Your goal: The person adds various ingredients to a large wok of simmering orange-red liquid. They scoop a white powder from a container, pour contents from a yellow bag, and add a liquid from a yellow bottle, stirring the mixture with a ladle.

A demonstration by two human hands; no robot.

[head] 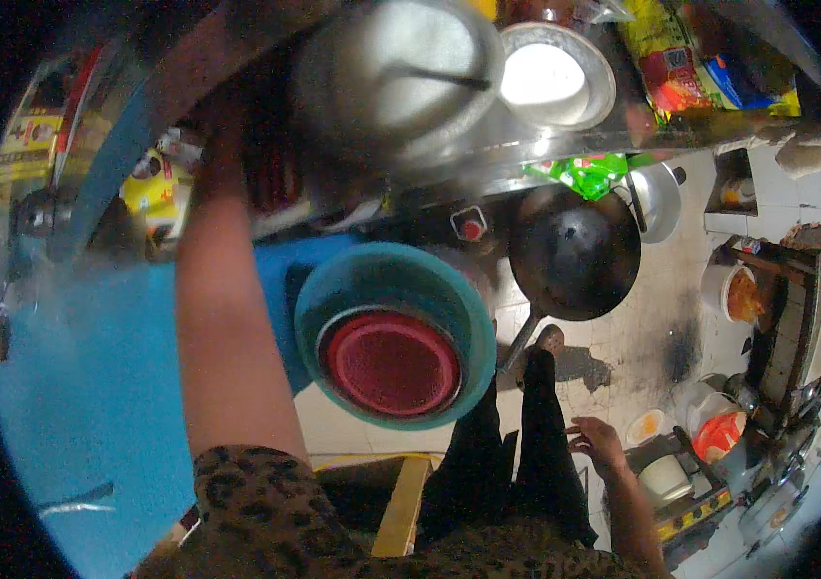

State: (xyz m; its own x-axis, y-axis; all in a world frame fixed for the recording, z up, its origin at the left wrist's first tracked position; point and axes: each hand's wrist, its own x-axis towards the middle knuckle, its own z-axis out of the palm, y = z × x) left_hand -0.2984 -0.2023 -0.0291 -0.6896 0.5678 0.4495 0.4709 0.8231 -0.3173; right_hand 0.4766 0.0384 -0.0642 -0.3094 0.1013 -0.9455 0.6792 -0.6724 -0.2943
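My left forearm (218, 304) stretches up past a blue surface into deep shadow at the upper left. The hand at its end is too dark and blurred to make out. Low on the right, my right hand (596, 443) hangs beside my dark trousers with fingers apart and nothing in them. Before me sits a teal plastic basin (396, 271) with a red round basin or sieve (392, 365) inside it. To its right is a dark wok (575, 253), its handle pointing toward my legs.
A large blurred metal pot or lid (425, 65) and a white-filled metal bowl (555, 76) stand on a metal counter (526, 155). Colourful packets (700, 72) lie at the counter's right. A green plastic bag (587, 174) hangs below. Tubs (736, 293) stand farther right.
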